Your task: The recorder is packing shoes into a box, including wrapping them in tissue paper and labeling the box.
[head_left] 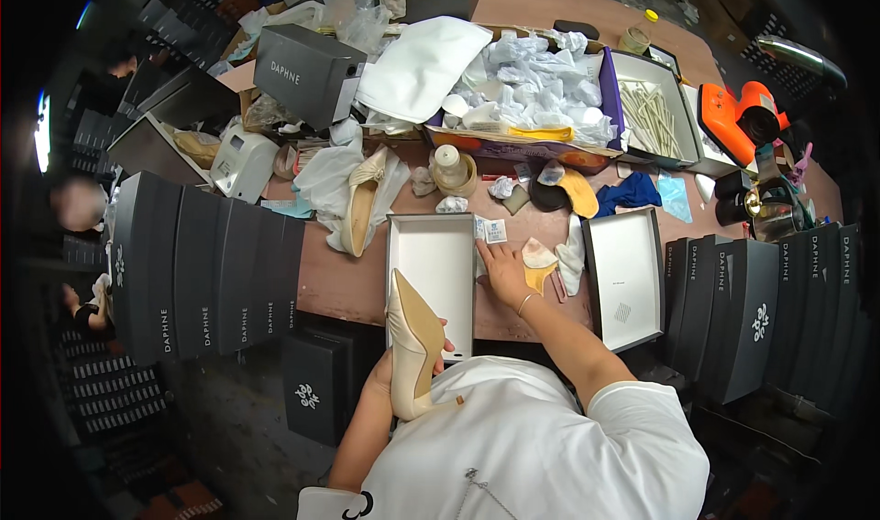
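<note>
A cream high-heeled pump (417, 337) is in my left hand (381, 371), tilted with its tan sole and thin heel toward me. My fingertips show past its right edge. An open shoebox with a white inside (431, 254) lies just beyond the shoe. To the box's right, my right hand (505, 273) reaches over the table with its fingers stretched out. Those fingertips touch small white packets (491, 231); whether they pinch one is hard to see. The matching pump (364, 204) lies on crumpled white wrap at the box's upper left.
Dark shoeboxes stand in rows at left (197, 272) and right (733, 309). A box lid (625, 277) lies right of my hand. Farther back are a carton of crumpled paper (541, 80), a tray of white sticks (647, 116), an orange device (733, 121) and a bottle (449, 167).
</note>
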A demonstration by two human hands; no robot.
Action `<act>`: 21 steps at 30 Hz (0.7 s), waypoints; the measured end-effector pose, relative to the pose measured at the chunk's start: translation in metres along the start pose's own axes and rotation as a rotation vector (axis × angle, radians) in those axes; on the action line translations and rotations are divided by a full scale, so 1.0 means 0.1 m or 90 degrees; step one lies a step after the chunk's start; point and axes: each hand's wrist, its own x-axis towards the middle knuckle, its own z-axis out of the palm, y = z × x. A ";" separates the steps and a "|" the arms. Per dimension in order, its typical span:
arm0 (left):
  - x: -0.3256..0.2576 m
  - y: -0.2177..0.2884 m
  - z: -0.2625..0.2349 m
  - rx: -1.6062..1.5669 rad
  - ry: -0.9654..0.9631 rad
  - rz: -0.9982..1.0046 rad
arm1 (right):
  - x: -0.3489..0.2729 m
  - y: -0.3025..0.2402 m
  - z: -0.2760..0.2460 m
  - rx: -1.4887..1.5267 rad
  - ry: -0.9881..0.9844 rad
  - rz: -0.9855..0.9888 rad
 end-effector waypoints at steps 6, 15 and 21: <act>-0.06 0.05 0.11 0.061 0.090 0.049 | 0.03 0.14 0.20 0.280 0.060 0.198; -0.12 -0.06 0.08 0.008 0.157 0.153 | -0.34 0.50 -0.72 0.947 -0.184 0.380; -0.04 -0.11 0.18 -0.035 0.134 0.176 | -0.18 -0.45 -1.21 0.935 -0.202 0.108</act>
